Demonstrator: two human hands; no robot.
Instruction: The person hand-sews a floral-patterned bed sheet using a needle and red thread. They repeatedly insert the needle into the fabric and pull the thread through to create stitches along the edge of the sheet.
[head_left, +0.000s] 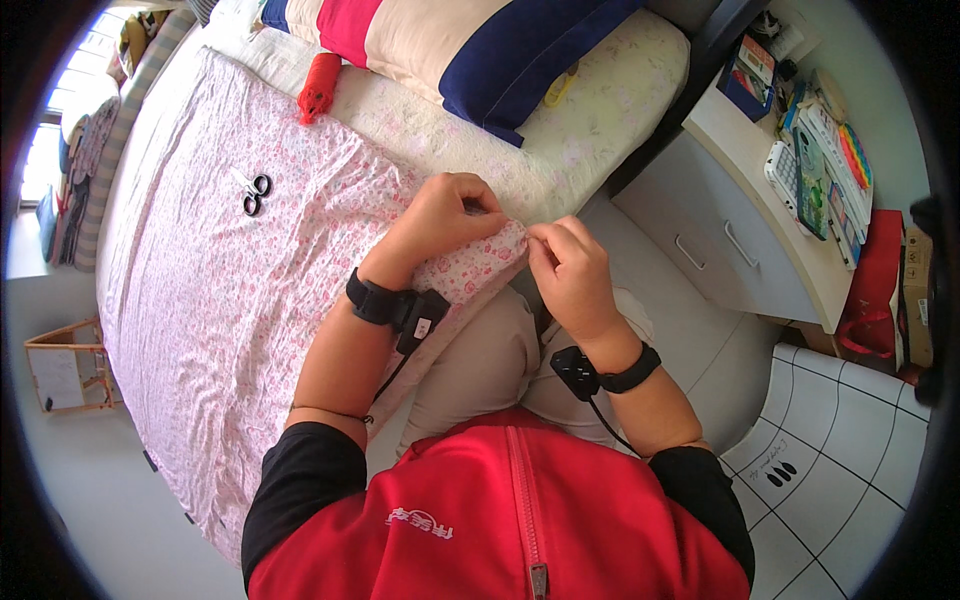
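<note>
A pink-and-white floral cloth (247, 300) is spread over the bed, and its near right corner comes up over my lap. My left hand (450, 214) pinches the cloth's edge close to that corner. At the very corner, my right hand (574, 270) has thumb and forefinger closed on the fabric. Whether anything thin, such as a needle or thread, sits between the fingertips is too small to tell. Scissors with black handles (256, 196) lie on the cloth to the left. Beyond them, a bundle of red yarn (320, 84) rests at the cloth's far edge.
A striped pillow (405, 37) lies across the far side of the mattress (600, 120), with a small yellow object (559, 88) beside it. To the right stands a drawer cabinet (720, 232) bearing books and a phone (811, 184). A red bag (874, 285) is beside the cabinet.
</note>
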